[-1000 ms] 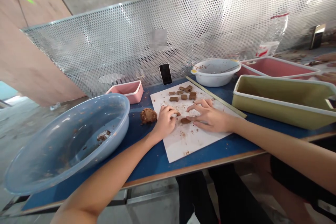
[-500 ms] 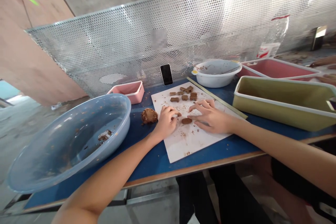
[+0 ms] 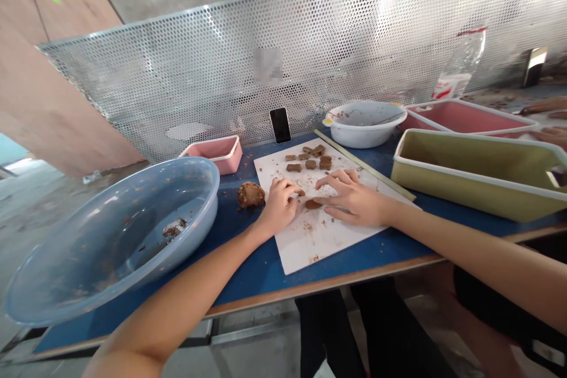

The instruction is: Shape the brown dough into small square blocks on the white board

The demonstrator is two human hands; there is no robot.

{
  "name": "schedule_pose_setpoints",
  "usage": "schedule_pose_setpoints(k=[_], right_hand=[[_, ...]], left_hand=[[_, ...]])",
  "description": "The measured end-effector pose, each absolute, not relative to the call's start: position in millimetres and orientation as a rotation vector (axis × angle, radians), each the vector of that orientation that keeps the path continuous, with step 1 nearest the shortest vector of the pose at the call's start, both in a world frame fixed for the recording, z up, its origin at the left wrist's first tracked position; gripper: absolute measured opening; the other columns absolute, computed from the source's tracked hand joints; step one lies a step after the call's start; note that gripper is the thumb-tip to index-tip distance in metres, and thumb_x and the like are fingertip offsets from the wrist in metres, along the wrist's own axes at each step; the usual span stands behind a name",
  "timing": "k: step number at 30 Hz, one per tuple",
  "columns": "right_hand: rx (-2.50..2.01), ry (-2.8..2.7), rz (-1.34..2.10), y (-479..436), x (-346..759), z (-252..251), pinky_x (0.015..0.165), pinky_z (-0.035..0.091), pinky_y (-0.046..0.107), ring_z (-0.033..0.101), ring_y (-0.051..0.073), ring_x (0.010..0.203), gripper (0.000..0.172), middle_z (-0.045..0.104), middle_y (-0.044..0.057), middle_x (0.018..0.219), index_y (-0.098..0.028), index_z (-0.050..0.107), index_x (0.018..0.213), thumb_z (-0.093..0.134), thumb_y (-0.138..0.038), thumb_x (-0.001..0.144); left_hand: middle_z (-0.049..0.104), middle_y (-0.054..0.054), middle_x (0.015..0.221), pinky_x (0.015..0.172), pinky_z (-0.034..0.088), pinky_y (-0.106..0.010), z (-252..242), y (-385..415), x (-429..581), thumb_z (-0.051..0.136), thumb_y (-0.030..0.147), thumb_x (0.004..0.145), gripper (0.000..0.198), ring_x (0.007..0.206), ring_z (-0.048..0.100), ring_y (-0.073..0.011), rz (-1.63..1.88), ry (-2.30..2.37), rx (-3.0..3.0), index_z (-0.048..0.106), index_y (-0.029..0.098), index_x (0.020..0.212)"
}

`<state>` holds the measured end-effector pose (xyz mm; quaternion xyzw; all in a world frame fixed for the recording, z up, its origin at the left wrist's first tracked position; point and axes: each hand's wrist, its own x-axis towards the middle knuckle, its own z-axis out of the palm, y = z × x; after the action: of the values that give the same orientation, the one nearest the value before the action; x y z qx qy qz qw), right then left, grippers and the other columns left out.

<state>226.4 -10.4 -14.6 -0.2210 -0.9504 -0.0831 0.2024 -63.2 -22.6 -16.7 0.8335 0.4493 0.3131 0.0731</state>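
Observation:
Both hands rest on a white board on the blue table. My left hand is curled, its fingertips pinched on a small brown dough bit. My right hand lies with its fingers spread and flat, the fingertips touching a flat brown dough piece between the two hands. Several small shaped dough pieces lie in a group at the far end of the board. A round brown dough lump sits on the table just left of my left hand.
A big blue basin with dough scraps fills the left. A small pink tray, a phone and a white bowl line the perforated metal screen. A thin stick, an olive tray and a pink tray lie right.
My right fingertips have shifted slightly on the flat dough piece. My left hand has stayed curled in the same spot.

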Motion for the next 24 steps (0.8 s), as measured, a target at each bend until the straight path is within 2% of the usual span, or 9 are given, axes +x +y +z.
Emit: schedule_pose_setpoints(k=[4, 7, 11, 14, 16, 18, 20, 24], right_hand=[[-0.601, -2.673, -0.232, -12, 225, -14, 0.104, 0.042, 0.057, 0.051, 0.039, 0.134, 0.049, 0.063, 0.018, 0.152, -0.035, 0.073, 0.159, 0.045, -0.046, 0.121], [-0.635, -2.619, -0.229, -12, 225, -14, 0.103, 0.041, 0.057, 0.052, 0.039, 0.133, 0.048, 0.065, 0.018, 0.148, -0.034, 0.080, 0.150, 0.042, -0.043, 0.122], [-0.647, -2.601, -0.177, -11, 224, -15, 0.105, 0.043, 0.058, 0.054, 0.038, 0.132, 0.045, 0.067, 0.017, 0.145, -0.033, 0.080, 0.149, 0.048, -0.046, 0.120], [-0.822, -2.491, -0.109, -9, 220, -16, 0.109, 0.045, 0.061, 0.055, 0.039, 0.132, 0.041, 0.068, 0.017, 0.143, -0.030, 0.087, 0.133, 0.060, -0.054, 0.114], [-0.908, -2.440, -0.045, -7, 215, -18, 0.110, 0.046, 0.063, 0.055, 0.040, 0.134, 0.036, 0.069, 0.016, 0.142, -0.030, 0.090, 0.119, 0.071, -0.058, 0.108], [-0.955, -2.420, 0.013, -6, 211, -19, 0.109, 0.045, 0.063, 0.055, 0.041, 0.134, 0.030, 0.069, 0.015, 0.140, -0.031, 0.091, 0.110, 0.077, -0.057, 0.104], [-0.982, -2.403, 0.060, -5, 207, -20, 0.108, 0.044, 0.062, 0.055, 0.040, 0.134, 0.024, 0.070, 0.014, 0.139, -0.031, 0.091, 0.105, 0.080, -0.052, 0.104], [-0.988, -2.367, 0.117, -4, 202, -22, 0.105, 0.041, 0.059, 0.056, 0.039, 0.132, 0.023, 0.069, 0.014, 0.136, -0.030, 0.090, 0.100, 0.081, -0.051, 0.104]], left_hand=[[0.074, -0.008, 0.114, 0.112, 0.056, -0.052, -18, -22, -64, 0.054, -0.003, 0.090, 0.042, 0.120, 0.062, -0.0307, 0.939, 1.352, 2.513, 0.082, 0.022, 0.107], [0.075, -0.009, 0.113, 0.112, 0.057, -0.051, -18, -21, -63, 0.054, -0.004, 0.088, 0.042, 0.120, 0.062, -0.0307, 0.942, 1.346, 2.510, 0.082, 0.021, 0.107], [0.075, -0.009, 0.113, 0.113, 0.056, -0.051, -18, -21, -63, 0.054, -0.004, 0.088, 0.042, 0.121, 0.062, -0.0306, 0.948, 1.338, 2.497, 0.082, 0.020, 0.107], [0.074, -0.009, 0.114, 0.113, 0.055, -0.051, -17, -22, -62, 0.055, -0.002, 0.090, 0.040, 0.121, 0.062, -0.0306, 0.952, 1.332, 2.483, 0.082, 0.022, 0.107], [0.074, -0.010, 0.117, 0.114, 0.055, -0.052, -17, -23, -62, 0.061, 0.006, 0.097, 0.030, 0.123, 0.061, -0.0316, 0.948, 1.312, 2.500, 0.083, 0.022, 0.111], [0.073, -0.011, 0.122, 0.116, 0.053, -0.054, -16, -24, -61, 0.073, 0.023, 0.102, 0.019, 0.126, 0.060, -0.0335, 0.912, 1.276, 2.541, 0.084, 0.022, 0.117], [0.072, -0.012, 0.127, 0.118, 0.052, -0.056, -15, -24, -60, 0.082, 0.037, 0.102, 0.023, 0.128, 0.059, -0.0351, 0.834, 1.238, 2.584, 0.085, 0.022, 0.120], [0.072, -0.013, 0.129, 0.119, 0.050, -0.056, -13, -23, -58, 0.083, 0.041, 0.104, 0.022, 0.130, 0.058, -0.0359, 0.715, 1.230, 2.608, 0.086, 0.022, 0.115]])
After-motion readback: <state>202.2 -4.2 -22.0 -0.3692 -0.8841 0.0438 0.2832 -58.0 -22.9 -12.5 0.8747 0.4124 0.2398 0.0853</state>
